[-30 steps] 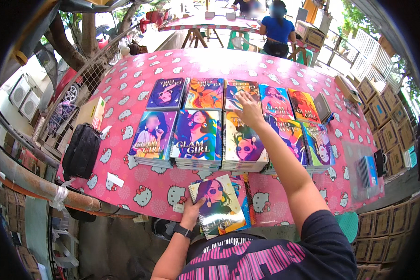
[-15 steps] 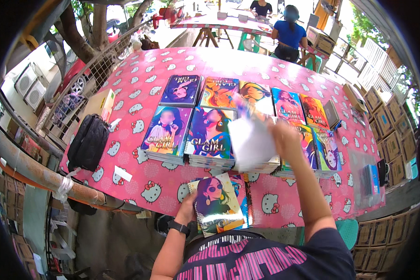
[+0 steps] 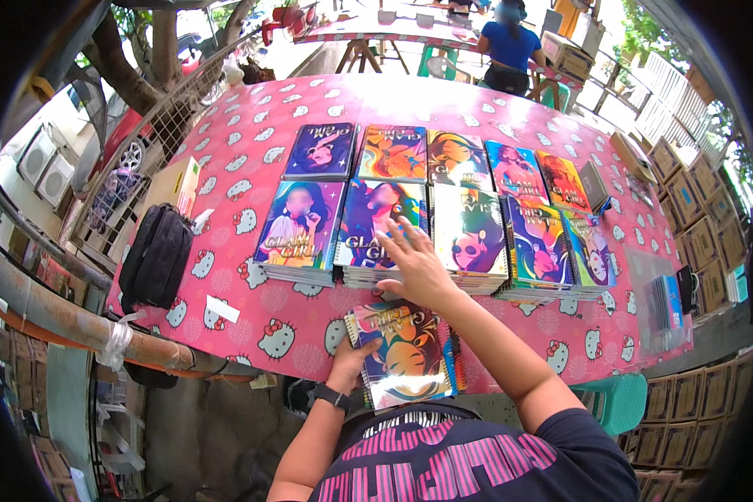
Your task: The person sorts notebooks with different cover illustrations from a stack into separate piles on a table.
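Observation:
My left hand point(image 3: 351, 364) is closed on the left edge of a small bundle of spiral notebooks point(image 3: 406, 361), held against the table's near edge. The top cover shows an upside-down drawn figure in orange and dark tones. With fingers spread, my right hand point(image 3: 418, 263) hovers over or rests on the second front notebook stack point(image 3: 376, 222); contact is hard to tell. Beside it stand a purple-toned stack point(image 3: 297, 222) on the left and a pale-covered stack point(image 3: 468, 230) on the right. Colourful stacks point(image 3: 537, 243) continue rightward, with a back row point(image 3: 393, 152) behind.
A pink patterned cloth point(image 3: 289, 322) covers the table. On its left lie a black bag point(image 3: 155, 255), a carton point(image 3: 171, 186) and a white slip point(image 3: 222, 309). At right are blue-edged items in clear plastic point(image 3: 665, 301) and piled cartons point(image 3: 694, 243). Someone in blue point(image 3: 509, 46) stands beyond.
My right hand has moved left from the third front stack and let go of a blurred white-paged notebook. A different cover now tops the bundle in my left hand.

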The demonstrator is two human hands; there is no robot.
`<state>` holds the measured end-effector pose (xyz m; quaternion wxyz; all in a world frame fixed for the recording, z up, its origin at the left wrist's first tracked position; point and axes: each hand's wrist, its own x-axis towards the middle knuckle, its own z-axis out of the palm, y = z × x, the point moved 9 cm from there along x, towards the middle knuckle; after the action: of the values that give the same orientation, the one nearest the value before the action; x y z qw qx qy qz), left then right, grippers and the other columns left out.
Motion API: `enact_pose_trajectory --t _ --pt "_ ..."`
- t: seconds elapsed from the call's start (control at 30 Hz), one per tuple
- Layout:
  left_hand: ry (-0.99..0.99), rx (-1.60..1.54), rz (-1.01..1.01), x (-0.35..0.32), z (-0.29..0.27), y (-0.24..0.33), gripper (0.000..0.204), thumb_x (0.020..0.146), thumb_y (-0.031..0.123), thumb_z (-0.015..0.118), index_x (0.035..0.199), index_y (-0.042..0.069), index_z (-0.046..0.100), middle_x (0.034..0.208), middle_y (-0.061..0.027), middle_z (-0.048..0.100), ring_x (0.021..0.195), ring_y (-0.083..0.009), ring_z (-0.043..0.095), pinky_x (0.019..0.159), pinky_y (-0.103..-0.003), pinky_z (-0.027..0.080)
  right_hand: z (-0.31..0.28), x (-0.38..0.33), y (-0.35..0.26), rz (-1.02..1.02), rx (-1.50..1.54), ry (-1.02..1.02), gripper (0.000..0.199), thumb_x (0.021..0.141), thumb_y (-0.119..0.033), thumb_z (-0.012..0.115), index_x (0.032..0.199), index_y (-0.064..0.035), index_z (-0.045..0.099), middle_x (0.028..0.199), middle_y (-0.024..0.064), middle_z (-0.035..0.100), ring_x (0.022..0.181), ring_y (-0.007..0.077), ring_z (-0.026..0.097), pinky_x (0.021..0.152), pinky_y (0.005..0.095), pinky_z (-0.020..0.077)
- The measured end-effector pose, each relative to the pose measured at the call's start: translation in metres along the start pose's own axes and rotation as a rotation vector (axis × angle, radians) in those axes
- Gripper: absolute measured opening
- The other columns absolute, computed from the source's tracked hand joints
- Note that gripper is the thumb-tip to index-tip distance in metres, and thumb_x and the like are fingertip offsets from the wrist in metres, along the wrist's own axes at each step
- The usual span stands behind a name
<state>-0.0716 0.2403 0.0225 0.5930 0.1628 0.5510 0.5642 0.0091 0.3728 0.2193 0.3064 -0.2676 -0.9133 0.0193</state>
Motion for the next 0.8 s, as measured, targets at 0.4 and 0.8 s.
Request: enact_pose_trajectory --t 0.4,0.8 --pt "-0.182 -0.055 -0.049 0.017 -0.053 0.004 0.042 0.084 0.025 0.065 0.118 0.006 0.052 0.105 -0.0047 0.061 0.09 -0.0158 0.06 0.079 -0.029 0.049 0.024 -0.048 -0.064 -0.381 0.827 -0.923 0.039 0.077 -0.012 0.061 0.115 -0.0073 0.059 0.092 0.0149 0.065 0.088 0.0289 0.062 0.083 0.0363 0.0475" --pt "-0.177 0.14 -0.028 0.017 -0.038 0.007 0.047 0.073 0.011 0.074 0.115 0.003 0.054 0.104 -0.0042 0.062 0.091 -0.017 0.06 0.081 -0.033 0.049 0.085 0.13 0.182 0.043 -0.287 -0.195 0.023 0.087 -0.016 0.05 0.102 -0.015 0.067 0.076 0.0108 0.066 0.074 0.0278 0.064 0.094 0.0533 0.0362"
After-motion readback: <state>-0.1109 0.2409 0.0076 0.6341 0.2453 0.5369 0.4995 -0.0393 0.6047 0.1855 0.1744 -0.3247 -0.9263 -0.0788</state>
